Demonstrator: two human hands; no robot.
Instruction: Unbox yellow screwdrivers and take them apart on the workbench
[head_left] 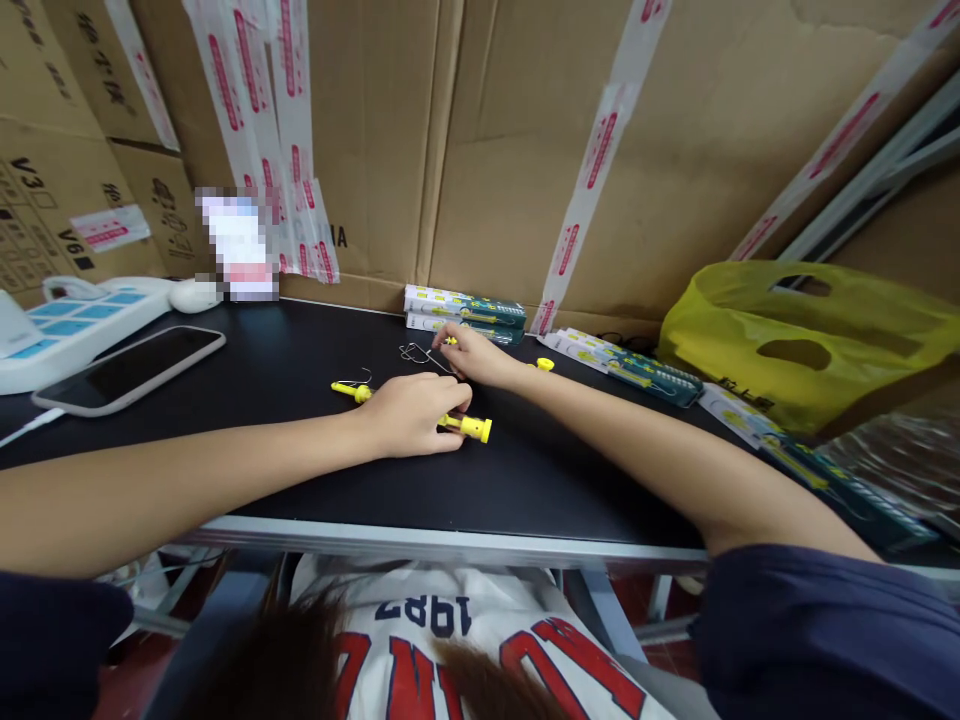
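Observation:
My left hand (420, 412) is closed around a yellow plastic tool (474, 429), whose wider end sticks out to the right and whose thin tip points left. A small metal hook shows above that tip. Further back, my right hand (476, 355) has its fingers bent together over a small yellow piece (451, 341), right beside thin bent metal wires (414, 352) on the black table (570, 470). Behind my right wrist lies a yellow cap-like piece (545, 364).
Stacked packages (465, 310) stand against the cardboard at the back. More packages (630, 368) and a yellow plastic bag (720, 320) are at the right. A phone (139, 368) and a power strip (90, 320) lie at the left.

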